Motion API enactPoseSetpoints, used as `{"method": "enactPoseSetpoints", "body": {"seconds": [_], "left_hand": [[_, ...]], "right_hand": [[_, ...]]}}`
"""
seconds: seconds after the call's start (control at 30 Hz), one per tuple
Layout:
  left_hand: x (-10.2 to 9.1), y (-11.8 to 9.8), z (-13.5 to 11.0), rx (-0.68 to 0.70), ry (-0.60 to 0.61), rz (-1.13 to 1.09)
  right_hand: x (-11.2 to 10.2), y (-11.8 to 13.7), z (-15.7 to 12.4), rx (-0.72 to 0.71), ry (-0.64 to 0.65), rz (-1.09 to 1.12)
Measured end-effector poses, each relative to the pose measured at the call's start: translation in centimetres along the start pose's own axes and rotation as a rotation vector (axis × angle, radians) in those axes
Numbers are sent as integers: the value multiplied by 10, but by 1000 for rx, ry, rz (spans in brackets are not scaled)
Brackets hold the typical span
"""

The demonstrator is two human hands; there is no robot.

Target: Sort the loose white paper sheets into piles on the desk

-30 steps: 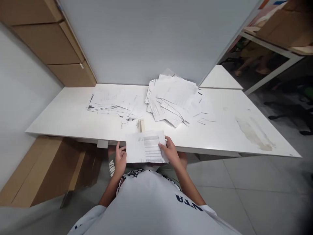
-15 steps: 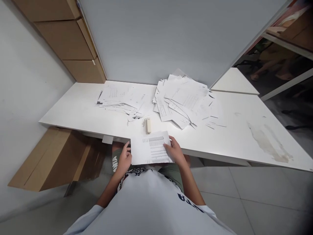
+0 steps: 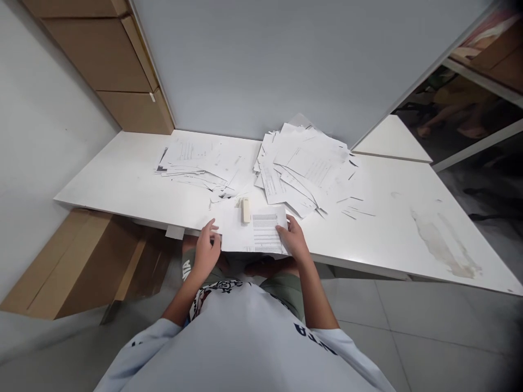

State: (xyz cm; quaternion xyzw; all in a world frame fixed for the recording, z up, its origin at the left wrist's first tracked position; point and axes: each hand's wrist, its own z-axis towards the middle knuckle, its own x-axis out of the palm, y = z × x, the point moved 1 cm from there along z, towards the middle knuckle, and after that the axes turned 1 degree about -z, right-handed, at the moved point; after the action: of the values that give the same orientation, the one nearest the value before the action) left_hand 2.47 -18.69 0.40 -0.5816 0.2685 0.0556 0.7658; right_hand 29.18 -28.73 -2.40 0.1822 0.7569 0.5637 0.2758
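My right hand [image 3: 293, 238] pinches the right edge of a printed sheet of paper [image 3: 237, 237], thumb on top. The sheet lies at the table's front edge, its near side reaching past it, with small rows of print on its right half. At the left edge of the sheet is my left hand [image 3: 208, 246], fingers apart and slightly curled; whether it touches the paper is unclear. A small cream-coloured block that looks like a stapler [image 3: 245, 210] overlaps the far part of the sheet.
A large messy heap of papers [image 3: 310, 163] lies beyond my right hand, against the grey panel [image 3: 261, 65]. Another paper pile [image 3: 192, 155] is at the left. Cardboard boxes [image 3: 93, 54] stand at the back left; an open carton [image 3: 61, 267] sits below the white table [image 3: 110, 185].
Both hands and the sheet have moved forward, away from my body, so the sheet now reaches the cream block. My right hand keeps its hold. The view has shifted slightly.
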Motion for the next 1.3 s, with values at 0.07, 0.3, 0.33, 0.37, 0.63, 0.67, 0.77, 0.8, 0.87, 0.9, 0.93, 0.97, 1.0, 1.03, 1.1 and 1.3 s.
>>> {"method": "enactPoseSetpoints", "body": {"seconds": [0.07,0.3,0.33,0.37,0.63,0.67,0.77,0.8,0.87,0.9,0.93,0.97,1.0,1.03,1.1,1.3], "left_hand": [[13,-13,15,151,75,84],[81,-55,53,388,295,510],[87,-55,56,384,304,528],[92,-53,58,393,325,536],[99,-32,59,443,319,567],[99,-33,59,441,328,568],[97,-38,61,413,363,567],[96,-40,62,398,375,557],[92,-44,64,365,399,497],[89,-44,66,347,400,445],[83,-42,70,322,379,386],[77,-38,74,288,326,328],[69,-32,79,253,249,282],[61,-24,84,222,160,259],[46,-6,96,169,13,294],[33,26,106,85,102,678]], "right_hand": [[1,-3,6,-7,-6,-40],[2,-16,8,-37,-4,-62],[2,-15,7,-37,-3,-58],[2,-14,6,-43,0,-59],[3,-9,0,-59,41,-27],[6,-8,0,-62,41,-3],[8,-3,-3,-62,47,63],[5,-1,-5,-62,47,72],[-12,5,-10,-70,34,55],[-27,8,-13,-75,15,39],[-45,13,-15,-81,-18,26],[-64,19,-16,-92,-72,19],[-85,25,-16,-109,-156,25],[-106,33,-14,-140,-269,39],[-138,51,-2,-217,-498,57],[-153,94,100,-347,-719,79]]}}
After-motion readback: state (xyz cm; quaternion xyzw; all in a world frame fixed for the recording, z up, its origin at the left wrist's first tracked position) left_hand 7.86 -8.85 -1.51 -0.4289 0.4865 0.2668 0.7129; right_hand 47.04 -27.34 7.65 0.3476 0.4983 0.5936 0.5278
